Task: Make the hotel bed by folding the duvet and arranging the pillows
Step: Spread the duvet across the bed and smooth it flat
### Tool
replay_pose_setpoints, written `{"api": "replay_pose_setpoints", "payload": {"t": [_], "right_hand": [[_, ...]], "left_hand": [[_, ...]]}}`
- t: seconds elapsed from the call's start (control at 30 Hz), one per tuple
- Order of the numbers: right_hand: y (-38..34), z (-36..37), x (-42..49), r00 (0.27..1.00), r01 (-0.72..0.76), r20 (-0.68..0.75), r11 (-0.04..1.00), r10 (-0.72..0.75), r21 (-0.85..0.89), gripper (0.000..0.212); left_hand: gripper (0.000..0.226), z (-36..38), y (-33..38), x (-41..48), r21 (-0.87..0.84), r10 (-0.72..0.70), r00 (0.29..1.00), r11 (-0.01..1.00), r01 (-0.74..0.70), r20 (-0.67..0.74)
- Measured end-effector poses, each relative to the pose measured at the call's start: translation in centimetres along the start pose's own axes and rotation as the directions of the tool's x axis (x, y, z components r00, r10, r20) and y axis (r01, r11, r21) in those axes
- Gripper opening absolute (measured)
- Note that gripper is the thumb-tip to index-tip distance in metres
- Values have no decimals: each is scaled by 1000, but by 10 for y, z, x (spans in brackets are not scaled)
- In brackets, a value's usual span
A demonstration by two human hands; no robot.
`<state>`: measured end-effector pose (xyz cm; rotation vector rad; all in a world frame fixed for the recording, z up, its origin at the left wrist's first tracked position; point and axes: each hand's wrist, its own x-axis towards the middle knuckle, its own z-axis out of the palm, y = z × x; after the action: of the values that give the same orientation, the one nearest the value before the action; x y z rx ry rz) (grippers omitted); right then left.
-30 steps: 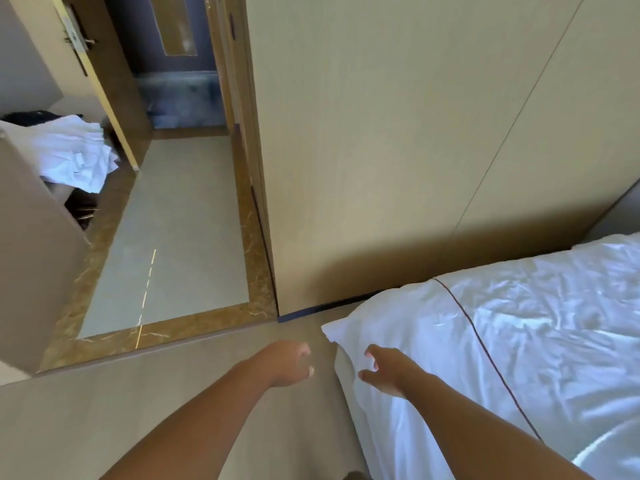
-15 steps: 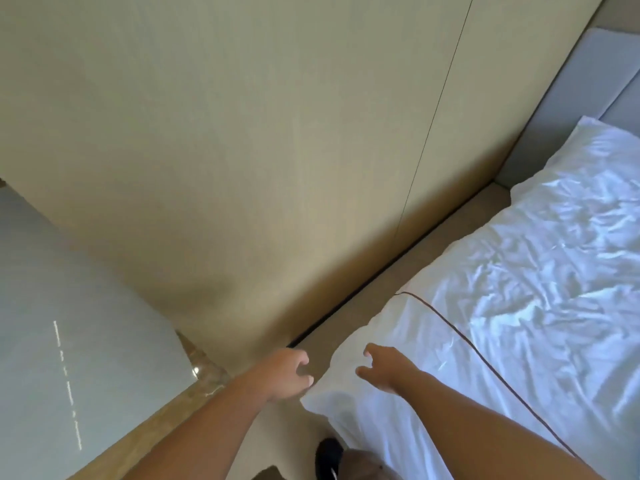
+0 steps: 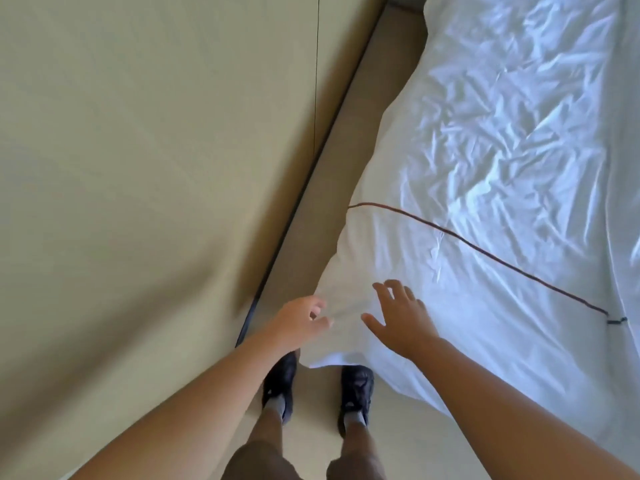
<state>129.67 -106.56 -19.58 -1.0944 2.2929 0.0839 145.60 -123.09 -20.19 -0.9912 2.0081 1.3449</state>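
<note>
A white, wrinkled duvet (image 3: 502, 140) with a thin dark red stripe (image 3: 485, 254) covers the bed on the right. Its near corner hangs over the bed's foot toward the floor. My left hand (image 3: 301, 322) is at the corner's left edge, fingers curled with the fingertips touching the fabric; whether it grips is unclear. My right hand (image 3: 401, 315) hovers flat over the corner with fingers spread, holding nothing. No pillows are in view.
A tall beige wardrobe wall (image 3: 156, 168) runs along the left, leaving a narrow strip of floor (image 3: 332, 161) between it and the bed. My feet in dark shoes (image 3: 356, 389) stand on the floor at the duvet's corner.
The view has swung right and down, away from the doorway, along the gap beside the bed. Both hands have stayed at the duvet corner; the right hand has opened flat over it.
</note>
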Motion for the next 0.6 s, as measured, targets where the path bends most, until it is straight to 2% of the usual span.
{"api": "replay_pose_setpoints", "payload": {"t": [0.1,0.2,0.3,0.37,0.47,0.53,0.6], "right_hand": [[9,31,41,990,-23,-142,1000,24,4,69],[22,67,92,977,-93,-195,996,92,4,73],[33,104,133,951,-183,-253,983,179,9,79],[38,126,145,927,-193,-325,981,185,9,78],[47,144,152,888,-176,-429,984,165,14,78],[50,149,155,868,-176,-471,984,159,9,79],[50,154,158,853,-175,-499,984,153,2,79]], "left_hand": [[50,8,-12,56,-67,29,999,997,-31,-34],[53,27,-38,120,-158,15,1000,987,-17,-11],[60,47,-68,178,-301,-27,998,954,7,-60],[46,60,-80,209,-393,-35,996,919,-2,-86],[49,73,-89,253,-530,-57,994,848,-2,-96],[42,80,-97,278,-571,-56,994,821,-9,-96],[48,89,-103,299,-661,-50,998,750,8,-45]]}}
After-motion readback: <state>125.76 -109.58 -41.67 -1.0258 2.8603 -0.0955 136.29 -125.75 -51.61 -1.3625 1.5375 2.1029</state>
